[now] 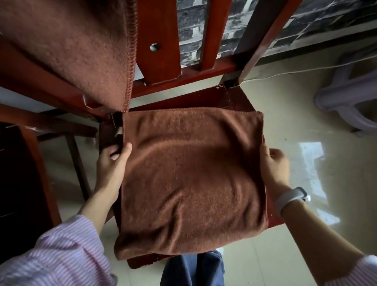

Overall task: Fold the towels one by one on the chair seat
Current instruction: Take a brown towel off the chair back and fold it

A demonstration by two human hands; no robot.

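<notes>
Towel: folded, flat on chair seat.
Left hand: pinching towel's left edge.
Right hand: gripping right edge.

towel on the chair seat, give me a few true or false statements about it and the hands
1. A brown towel lies spread over the chair seat. True.
2. The left hand is at the towel's left edge. True.
3. The right hand is lifted high above the towel. False: it rests against the towel's right edge.
4. The wristband is on the left wrist. False: it is on the right wrist.
5. A second brown towel hangs at the upper left, over the chair back. True.
6. The towel on the seat is blue. False: it is brown.
</notes>
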